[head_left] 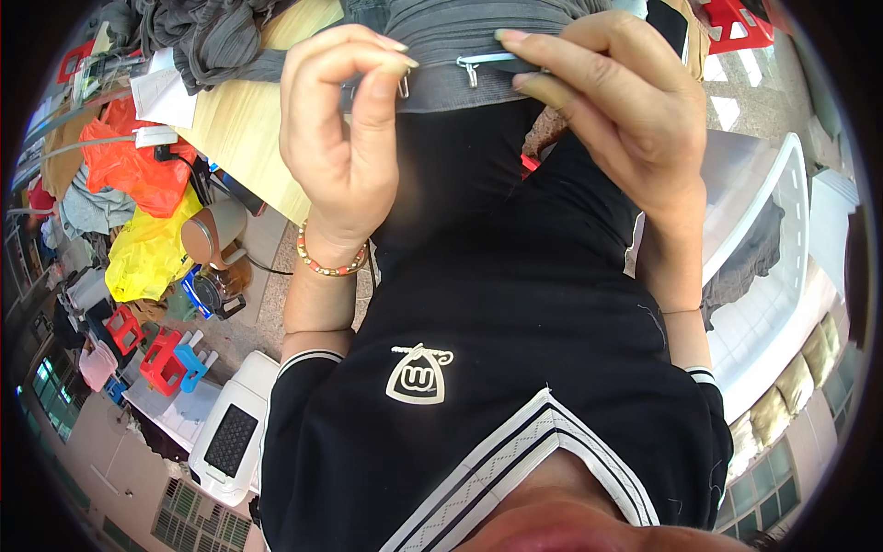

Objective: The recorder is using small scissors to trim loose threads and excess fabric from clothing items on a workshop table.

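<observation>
Cluttered workroom w/ tiled floor, seen through a fisheye lens looking down at a seated person in a black top [524,313]. On the R, a white plastic bin [798,198] w/ dark cloth [756,253] inside; on the L, a pale wood worktop [241,138], w/ an orange-red plastic bag [138,166] and a yellow plastic bag [147,258] beyond it. Grey garment [478,28] lies across the lap at top centre, its flat band [497,99] running approx. L to R just behind the hands.

Both hands are raised in front of this band, facing each other w/ a gap btwn. R hand [635,110] has thumb & fingers closed on a thin pale rod [492,59]; L hand [336,138] pinches a small metal loop [404,86] btwn thumb & forefinger.

Rod's long axis is nearly level, L to R, its free end pointing at the L hand's fingertips but apart from them; R hand is nearer. Smallest: a wire clip [473,75] hangs below that free end, in the gap. Can't tell whether clip & loop are a pair.
</observation>
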{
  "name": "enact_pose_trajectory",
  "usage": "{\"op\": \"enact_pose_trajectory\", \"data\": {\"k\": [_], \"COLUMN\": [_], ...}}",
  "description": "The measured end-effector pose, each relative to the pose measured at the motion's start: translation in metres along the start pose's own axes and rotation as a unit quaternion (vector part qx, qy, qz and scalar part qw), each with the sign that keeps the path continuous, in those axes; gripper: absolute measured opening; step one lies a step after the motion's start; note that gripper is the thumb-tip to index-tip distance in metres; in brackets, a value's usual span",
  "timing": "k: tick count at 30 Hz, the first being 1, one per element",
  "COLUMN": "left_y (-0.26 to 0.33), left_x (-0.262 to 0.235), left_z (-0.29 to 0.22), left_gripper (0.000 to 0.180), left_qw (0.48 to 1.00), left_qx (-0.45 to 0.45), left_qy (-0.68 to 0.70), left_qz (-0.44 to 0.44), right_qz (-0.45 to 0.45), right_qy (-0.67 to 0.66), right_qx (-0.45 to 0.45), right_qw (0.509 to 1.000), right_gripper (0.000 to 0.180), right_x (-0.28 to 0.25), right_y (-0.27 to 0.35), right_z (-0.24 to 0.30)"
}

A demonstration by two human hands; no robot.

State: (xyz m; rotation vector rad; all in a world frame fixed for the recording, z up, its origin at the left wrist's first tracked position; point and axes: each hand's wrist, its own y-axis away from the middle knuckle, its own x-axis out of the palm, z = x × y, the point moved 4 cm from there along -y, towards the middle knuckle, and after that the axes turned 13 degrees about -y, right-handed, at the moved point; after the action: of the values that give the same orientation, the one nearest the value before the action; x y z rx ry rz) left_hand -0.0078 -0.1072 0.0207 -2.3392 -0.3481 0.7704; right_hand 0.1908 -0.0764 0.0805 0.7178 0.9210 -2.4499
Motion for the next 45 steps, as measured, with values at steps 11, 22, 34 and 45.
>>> {"op": "enact_pose_trajectory", "data": {"k": [11,22,34,45], "left_y": [0.008,0.006,-0.014,-0.02], "left_x": [0.003,0.001,0.009,0.016], "left_z": [0.011,0.01,-0.025,-0.041], "left_gripper": [0.01,0.01,0.039,0.029], "left_qw": [0.988,0.986,0.991,0.953], "left_qx": [-0.071,-0.074,0.091,0.135], "left_qy": [0.136,0.147,-0.073,-0.252], "left_qz": [0.012,0.0,0.06,0.101], "right_qz": [0.078,0.158,-0.118,-0.127], "right_qy": [0.055,0.05,-0.018,-0.241], "right_qx": [-0.016,0.062,0.039,0.096], "right_qw": [0.995,0.984,0.992,0.957], "right_gripper": [0.033,0.026,0.03,0.037], "right_x": [0.003,0.004,-0.042,-0.024], "right_y": [-0.031,-0.047,0.008,0.048], "right_z": [0.016,0.027,-0.029,-0.048]}}
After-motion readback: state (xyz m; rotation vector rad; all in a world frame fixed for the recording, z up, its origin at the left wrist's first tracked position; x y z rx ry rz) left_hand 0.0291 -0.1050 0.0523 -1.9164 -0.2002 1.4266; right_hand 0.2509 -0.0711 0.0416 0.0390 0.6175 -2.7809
